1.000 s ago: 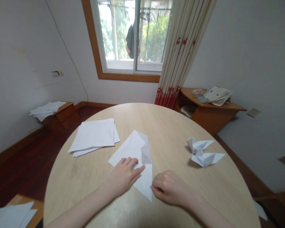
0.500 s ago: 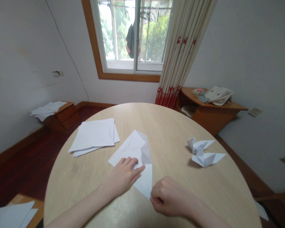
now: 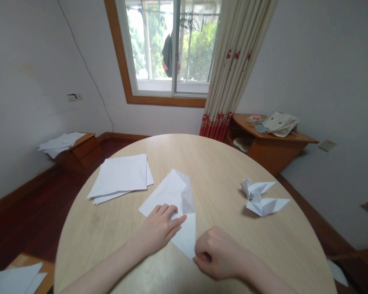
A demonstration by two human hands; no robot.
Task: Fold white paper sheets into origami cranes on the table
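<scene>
A partly folded sheet of white paper (image 3: 162, 194) lies on the round table, with a creased, thinner flap along its upper right side. My left hand (image 3: 162, 224) rests on its lower left part, palm down and fingers spread, pressing it to the table. At the sheet's bottom corner my right hand (image 3: 214, 253) is closed like a fist, thumb and finger together at the corner; the fingertips are partly hidden. To the right stand two folded white paper pieces with pointed wings, one paper figure (image 3: 266, 207) in front of another paper figure (image 3: 254, 190).
A stack of white paper (image 3: 119, 173) lies at the left of the pale wooden table (image 3: 221, 163). Beyond the table are a small cabinet (image 3: 86, 151) with papers, a corner shelf (image 3: 272, 149) with a cloth bag (image 3: 280, 123), and a curtain (image 3: 230, 73) beside the window.
The view has shifted very slightly. Both hands and the folded sheet keep the same positions relative to each other.
</scene>
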